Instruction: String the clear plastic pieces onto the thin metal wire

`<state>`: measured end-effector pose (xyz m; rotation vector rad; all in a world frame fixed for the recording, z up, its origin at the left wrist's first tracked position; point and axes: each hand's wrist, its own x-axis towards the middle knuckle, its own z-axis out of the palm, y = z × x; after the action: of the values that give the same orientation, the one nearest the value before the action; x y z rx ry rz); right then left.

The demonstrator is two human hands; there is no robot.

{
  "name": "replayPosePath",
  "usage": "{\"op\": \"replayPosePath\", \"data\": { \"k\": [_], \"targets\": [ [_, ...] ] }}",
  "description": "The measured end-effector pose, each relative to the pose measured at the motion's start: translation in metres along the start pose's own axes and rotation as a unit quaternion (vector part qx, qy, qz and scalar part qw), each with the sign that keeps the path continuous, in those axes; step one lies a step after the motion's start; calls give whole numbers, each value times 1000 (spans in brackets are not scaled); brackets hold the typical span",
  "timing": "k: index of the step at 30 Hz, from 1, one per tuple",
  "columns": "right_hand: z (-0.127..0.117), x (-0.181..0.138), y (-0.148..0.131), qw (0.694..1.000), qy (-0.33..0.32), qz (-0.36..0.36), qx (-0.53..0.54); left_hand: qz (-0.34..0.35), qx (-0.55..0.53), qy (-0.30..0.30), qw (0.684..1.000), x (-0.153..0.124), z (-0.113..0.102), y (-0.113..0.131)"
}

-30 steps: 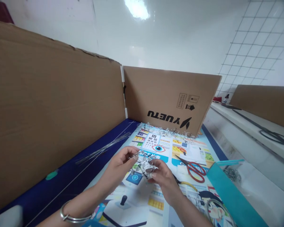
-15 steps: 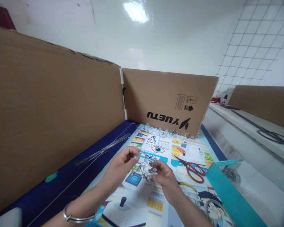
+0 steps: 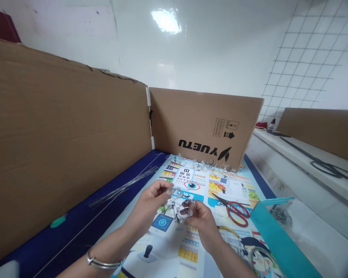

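Between my two hands, above the printed mat, is a tangled piece of thin wire with clear, bead-like bits and some dark spots (image 3: 177, 208). My left hand (image 3: 150, 199), with a silver bangle at the wrist, pinches its upper left end between thumb and fingers. On the other side, my right hand (image 3: 202, 221) grips its right edge, fingers curled around it. The exact shape of the piece is too fine to make out. Red-handled scissors (image 3: 237, 213) lie on the mat to the right of my right hand.
Similar clear wire pieces (image 3: 203, 165) line the foot of the cardboard panel (image 3: 197, 119). Straight thin wires (image 3: 124, 187) lie at left, beside another cardboard wall (image 3: 69, 135). A teal-edged box (image 3: 284, 241) at right contains coiled wire (image 3: 282, 216). A shelf (image 3: 307, 154) runs beyond it.
My right hand has shifted slightly down and right, and its hold on the wire piece looks a little different. My left hand keeps its pinch. The camera view has tilted slightly.
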<state>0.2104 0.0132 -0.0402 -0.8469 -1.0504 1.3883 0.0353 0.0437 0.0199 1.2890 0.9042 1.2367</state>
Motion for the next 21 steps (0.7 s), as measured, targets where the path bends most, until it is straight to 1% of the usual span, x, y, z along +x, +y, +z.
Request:
{"op": "replayPosePath", "data": {
  "k": [4, 9, 16, 21],
  "targets": [
    [0, 0, 0, 1000, -1, 14, -11, 5, -3, 5, 1000, 3, -1, -6],
    [-1, -3, -5, 999, -36, 31, 8, 2, -5, 13, 1000, 3, -4, -7],
    [1, -6, 0, 995, -67, 71, 30, -4, 8, 24, 1000, 2, -6, -9],
    [-3, -4, -1, 993, -77, 83, -6, -17, -21, 16, 1000, 4, -9, -14]
  ]
}}
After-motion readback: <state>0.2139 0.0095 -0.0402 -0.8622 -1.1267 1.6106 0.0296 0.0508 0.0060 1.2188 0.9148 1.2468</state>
